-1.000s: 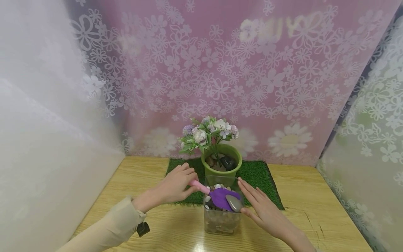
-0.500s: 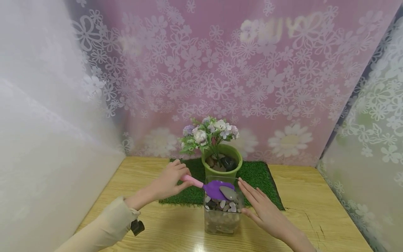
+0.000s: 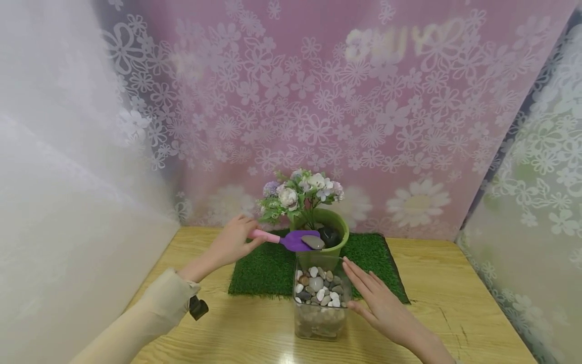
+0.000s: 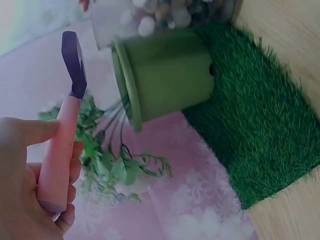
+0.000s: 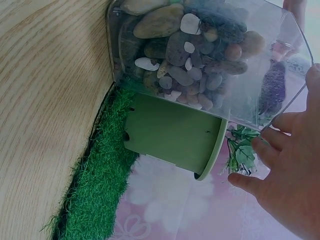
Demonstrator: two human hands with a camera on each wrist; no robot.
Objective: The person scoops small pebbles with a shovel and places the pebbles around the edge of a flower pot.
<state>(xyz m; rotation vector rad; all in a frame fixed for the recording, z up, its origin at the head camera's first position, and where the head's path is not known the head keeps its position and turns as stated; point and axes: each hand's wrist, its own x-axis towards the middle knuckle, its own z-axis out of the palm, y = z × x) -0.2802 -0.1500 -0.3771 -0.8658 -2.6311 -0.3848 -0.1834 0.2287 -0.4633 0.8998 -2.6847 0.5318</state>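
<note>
My left hand grips the pink handle of a small purple trowel. On its blade lies a smooth grey stone, held level over the front rim of a green flowerpot. The left wrist view shows my thumb along the handle and fingers wrapped beneath it. White and lilac flowers stand in the pot beside a large black stone. In front stands a clear square container of mixed pebbles. My right hand, fingers straight, rests against the container's right rim.
Beneath the pot lies a green artificial grass mat on the wooden table. A pink floral curtain hangs close behind the pot, with pale sheets at both sides.
My left hand has lifted the trowel with the grey stone out of the pebble container and carried it back and left to the pot's rim. The right hand has stayed at the container.
</note>
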